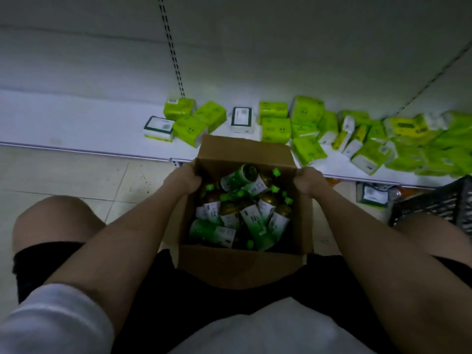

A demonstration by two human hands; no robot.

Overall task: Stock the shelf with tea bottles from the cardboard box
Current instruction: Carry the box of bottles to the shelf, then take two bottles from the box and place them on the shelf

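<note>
1. The tea bottles (240, 210) lie jumbled inside the cardboard box (240, 267), some on their sides, with green caps pointing several ways; none is seen on the shelf yet.
2. The cardboard box is held open-topped between the person's knees, above the tiled floor (76, 175), with its far flap reaching toward the shelf edge.
3. The box's left wall is gripped at its top edge by the left hand (182, 181), fingers curled over the rim.
4. The right wall is gripped the same way by the right hand (307, 182); each grip is closed on cardboard only, and no bottle is held.
5. Just beyond the box, the low white shelf (76, 123) is seen, bare to the box's far left.
6. Beyond and to the right of the box, the shelf is crowded with green tissue packs (277, 129), loosely scattered.
7. A dark basket (439, 203) stands to the right of the box, near the right knee.
8. Judged risk: the box is carried by its thin upper walls alone, so the cardboard may buckle or tear under the bottles' weight.
9. Judged risk: if the box is tipped, the loose bottles could roll out onto the floor.
10. Judged risk: bottles set near the tissue packs could be knocked over for want of room.
</note>
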